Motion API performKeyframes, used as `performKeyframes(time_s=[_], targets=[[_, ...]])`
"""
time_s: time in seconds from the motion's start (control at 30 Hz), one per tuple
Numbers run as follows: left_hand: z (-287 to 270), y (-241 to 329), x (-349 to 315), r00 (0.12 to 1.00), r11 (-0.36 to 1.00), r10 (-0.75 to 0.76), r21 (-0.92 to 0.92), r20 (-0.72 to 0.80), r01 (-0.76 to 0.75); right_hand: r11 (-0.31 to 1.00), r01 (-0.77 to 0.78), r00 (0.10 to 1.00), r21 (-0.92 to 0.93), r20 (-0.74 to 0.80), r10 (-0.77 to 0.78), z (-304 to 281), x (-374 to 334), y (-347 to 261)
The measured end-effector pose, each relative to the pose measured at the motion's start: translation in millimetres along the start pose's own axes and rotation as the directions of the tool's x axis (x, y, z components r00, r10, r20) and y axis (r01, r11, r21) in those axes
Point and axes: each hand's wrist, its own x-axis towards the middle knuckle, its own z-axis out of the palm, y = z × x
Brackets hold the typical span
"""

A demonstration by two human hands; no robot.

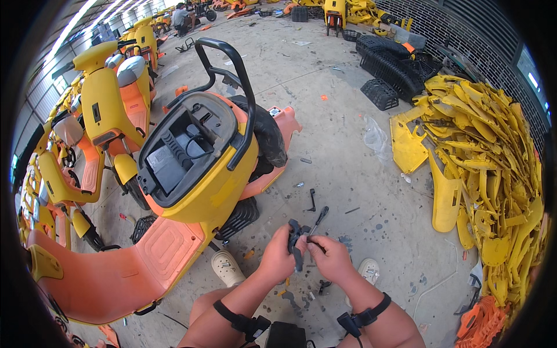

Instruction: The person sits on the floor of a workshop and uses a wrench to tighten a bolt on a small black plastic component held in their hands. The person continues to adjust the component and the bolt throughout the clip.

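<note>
In front of me my left hand [277,255] is closed around a black bracket-like part [295,236], with a flat grey-black piece pointing down from it. Close against it, my right hand [333,259] pinches a slim tool [319,216] with a metal shaft and a dark far end. Its exact kind is not clear, and the fingers hide where it meets the part. To the left stands a yellow and orange scooter [226,191], its seat compartment uncovered and a black grab bar rising from its rear.
Small dark parts lie on the floor, one an angled black piece [312,200]. Yellow panels [481,156] pile up at the right, orange scraps [484,325] below them. Black crates [391,69] stand farther back. More scooters [107,107] line the left; a person [181,18] crouches far off.
</note>
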Motion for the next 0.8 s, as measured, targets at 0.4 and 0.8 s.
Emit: performKeyframes(time_s=[0.4, 0.8], targets=[[0.8, -3.1, 0.9, 0.999, 0.998, 0.039, 0.043, -0.008, -0.039, 0.963, 0.133, 0.988, -0.233, -0.049, -0.148, 1.2, -0.3, -1.2], [0.3, -0.9, 2.5, 1.000, 1.000, -0.019, -0.004, 0.020, 0.020, 0.883, 0.254, 0.925, -0.395, -0.166, -0.341, 4.8, -1.4, -5.7]])
